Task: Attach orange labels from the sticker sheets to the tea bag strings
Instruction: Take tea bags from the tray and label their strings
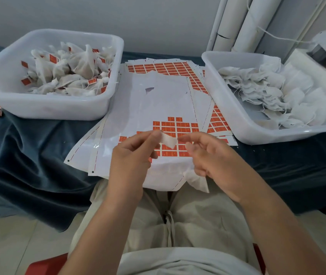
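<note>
- the left hand (132, 155) pinches one end of a small white slip, probably a peeled label (168, 141) seen from its back. it is held in the air just above the top sticker sheet (158, 104).
- the right hand (211, 157) has its forefinger at the slip's other end. its lower fingers curl over the bunched top of a tea bag (197, 180), but i cannot tell whether they actually grip it.
- the tea bag lies at the near edge of the sheet, partly over the person's lap.
- handling, as a judgement: the label is featherweight, floppy and sticky on one face, so it is best held by its very edges and kept from folding onto itself too soon. the bag is soft, light mesh that crumples easily. the string is the part to hold taut while the label closes round it.
- the string itself is too thin to make out here, and the fingers hide where it leaves the bag.
- labelled bags fill the left tub (45, 108), and plain ones fill the right tub (257, 133), which is cut off at the frame edge.
</note>
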Motion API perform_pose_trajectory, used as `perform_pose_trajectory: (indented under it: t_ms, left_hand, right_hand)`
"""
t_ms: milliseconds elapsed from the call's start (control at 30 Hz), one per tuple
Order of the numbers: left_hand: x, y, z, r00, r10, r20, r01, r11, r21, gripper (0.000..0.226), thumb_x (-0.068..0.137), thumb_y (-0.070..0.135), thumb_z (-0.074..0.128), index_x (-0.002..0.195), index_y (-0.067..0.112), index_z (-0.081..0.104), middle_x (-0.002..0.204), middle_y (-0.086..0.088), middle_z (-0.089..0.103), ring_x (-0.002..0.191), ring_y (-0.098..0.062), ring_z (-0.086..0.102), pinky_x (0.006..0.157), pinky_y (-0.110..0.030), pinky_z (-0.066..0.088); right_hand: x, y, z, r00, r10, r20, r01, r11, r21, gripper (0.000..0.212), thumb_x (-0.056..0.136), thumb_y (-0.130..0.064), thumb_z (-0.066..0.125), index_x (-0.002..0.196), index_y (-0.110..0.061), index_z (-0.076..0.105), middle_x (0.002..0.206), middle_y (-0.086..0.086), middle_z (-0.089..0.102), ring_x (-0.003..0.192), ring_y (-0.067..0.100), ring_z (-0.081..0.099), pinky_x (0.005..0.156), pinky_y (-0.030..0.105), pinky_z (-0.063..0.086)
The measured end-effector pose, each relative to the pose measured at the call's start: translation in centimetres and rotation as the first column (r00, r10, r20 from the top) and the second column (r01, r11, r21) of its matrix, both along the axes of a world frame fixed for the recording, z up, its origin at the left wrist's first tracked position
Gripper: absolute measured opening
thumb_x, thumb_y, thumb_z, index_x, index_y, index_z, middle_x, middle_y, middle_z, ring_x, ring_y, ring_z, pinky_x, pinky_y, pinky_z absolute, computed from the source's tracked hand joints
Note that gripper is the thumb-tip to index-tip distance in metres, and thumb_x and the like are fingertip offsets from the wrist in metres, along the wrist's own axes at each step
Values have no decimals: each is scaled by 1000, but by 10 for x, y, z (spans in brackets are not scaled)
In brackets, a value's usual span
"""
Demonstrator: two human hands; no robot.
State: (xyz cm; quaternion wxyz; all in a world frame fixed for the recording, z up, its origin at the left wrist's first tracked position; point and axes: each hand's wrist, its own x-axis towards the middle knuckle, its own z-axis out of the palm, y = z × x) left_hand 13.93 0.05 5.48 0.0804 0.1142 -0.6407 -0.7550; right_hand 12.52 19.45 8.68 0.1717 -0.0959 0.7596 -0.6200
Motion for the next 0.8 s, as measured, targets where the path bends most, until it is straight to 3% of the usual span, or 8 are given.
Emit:
perform_pose_trajectory:
  t_ms: [67,167,233,333,433,533,633,800]
  left_hand:
    - [0,5,-1,994,108,-4,-107,991,75,13,97,40,71,95,37,83,93,7,79,74,-5,66,71,-31,51]
    - [3,17,-4,990,136,-28,-132,986,103,15,99,36,69,94,34,83,91,10,78,77,-8,64,73,-31,52]
    - [5,24,-8,994,105,-21,-102,989,105,16,101,33,68,95,27,81,84,9,74,75,-8,65,72,-31,54]
    - [7,31,-12,999,-36,-15,38,992,123,17,106,24,60,96,21,73,94,-9,75,91,-28,74,84,-46,63]
    - [8,33,-10,993,-120,8,117,985,130,18,109,30,55,103,21,70,103,-7,77,99,-27,76,85,-44,61]
    - [8,34,-9,991,-126,-35,128,991,42,21,110,34,55,103,20,70,101,-2,77,97,-22,76,82,-38,60]
    - [10,34,-6,989,-135,-59,137,990,26,20,109,33,57,100,23,71,95,3,77,82,-16,78,61,-21,56]
    - [11,35,-6,989,-117,-91,113,992,-53,17,107,29,60,98,20,72,87,5,76,64,-10,70,56,-14,49]
  right_hand:
    - [4,-4,-5,999,42,-9,-42,999,-9,24,95,-46,54,110,-40,73,70,-3,52,65,9,49,72,29,48]
    - [16,-17,-11,972,103,-212,-102,995,17,30,105,-22,46,106,-36,72,70,-4,56,70,10,58,74,21,52]
    - [21,-24,-11,928,117,-353,-103,993,60,30,106,-20,48,110,-37,72,82,-7,65,83,13,67,79,16,52]
    - [22,-26,-9,872,76,-483,-40,996,84,24,107,-21,55,119,-33,72,97,-11,73,101,18,72,89,22,55]
    - [20,-22,-6,808,9,-589,101,983,154,23,106,-27,60,125,-32,73,104,-17,76,110,12,70,94,18,51]
    - [18,-20,-4,798,-83,-597,186,976,114,22,102,-29,64,122,-30,75,107,-18,76,112,6,68,92,12,48]
    - [16,-22,-5,823,-167,-543,212,977,21,20,99,-27,72,112,-42,74,107,-21,77,106,2,71,85,8,49]
    - [11,-21,-9,872,-259,-415,231,966,-117,16,98,-31,72,111,-41,77,105,-17,79,105,7,74,88,18,56]
